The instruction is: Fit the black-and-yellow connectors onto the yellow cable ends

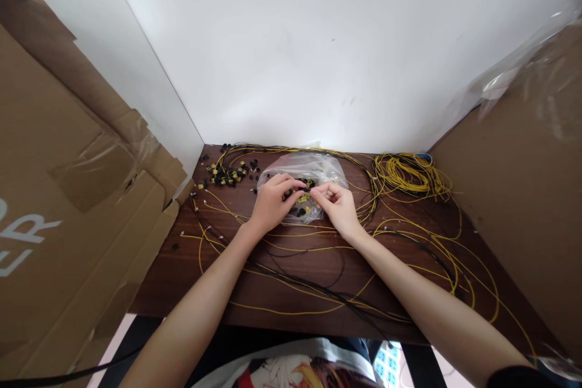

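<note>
Loose yellow wires (291, 309) trail across the near part of the dark table (182, 267), and beyond them the left hand (273, 203) and right hand (339, 206) pinch small yellow connectors (304, 199) on a clear bag (302, 170) mid-table, a coiled bundle (409, 174) behind.

A glossy clear plastic bag (302, 171), a dark wood-grain table (291, 291) and matt brown cardboard (68, 206) were seen.
</note>
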Action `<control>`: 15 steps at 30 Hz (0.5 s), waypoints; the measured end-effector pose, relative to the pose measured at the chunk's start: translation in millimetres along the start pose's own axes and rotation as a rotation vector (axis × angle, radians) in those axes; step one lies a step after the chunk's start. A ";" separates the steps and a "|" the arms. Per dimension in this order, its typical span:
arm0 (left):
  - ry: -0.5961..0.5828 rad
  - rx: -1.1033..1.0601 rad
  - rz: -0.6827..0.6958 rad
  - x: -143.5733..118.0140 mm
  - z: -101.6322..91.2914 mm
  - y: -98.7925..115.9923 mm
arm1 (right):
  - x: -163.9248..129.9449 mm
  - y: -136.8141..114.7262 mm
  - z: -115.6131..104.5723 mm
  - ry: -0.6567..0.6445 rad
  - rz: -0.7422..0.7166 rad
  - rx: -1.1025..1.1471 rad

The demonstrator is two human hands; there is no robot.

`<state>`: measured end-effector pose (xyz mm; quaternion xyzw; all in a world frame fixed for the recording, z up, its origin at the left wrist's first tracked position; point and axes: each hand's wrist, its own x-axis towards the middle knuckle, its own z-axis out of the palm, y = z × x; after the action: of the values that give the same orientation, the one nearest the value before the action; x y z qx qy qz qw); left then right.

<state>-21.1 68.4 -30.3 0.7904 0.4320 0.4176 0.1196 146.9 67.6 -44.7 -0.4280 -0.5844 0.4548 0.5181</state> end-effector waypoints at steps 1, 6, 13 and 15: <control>0.001 0.001 -0.001 0.0 -0.1 -0.3 | -0.4 -0.7 0.0 0.002 -0.001 -0.003; 0.018 0.004 -0.004 0.1 -0.6 -0.1 | -3.8 -4.6 -0.8 0.011 -0.051 -0.041; 0.020 0.010 0.006 0.5 -1.4 4.3 | -5.0 -7.5 -1.4 0.077 -0.080 0.000; 0.022 0.009 0.005 0.5 -1.5 4.4 | -4.0 -7.0 -1.4 0.093 -0.060 0.047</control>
<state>-19.6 65.9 -26.6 0.7874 0.4331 0.4246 0.1099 148.4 62.3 -38.7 -0.4186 -0.5614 0.4324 0.5679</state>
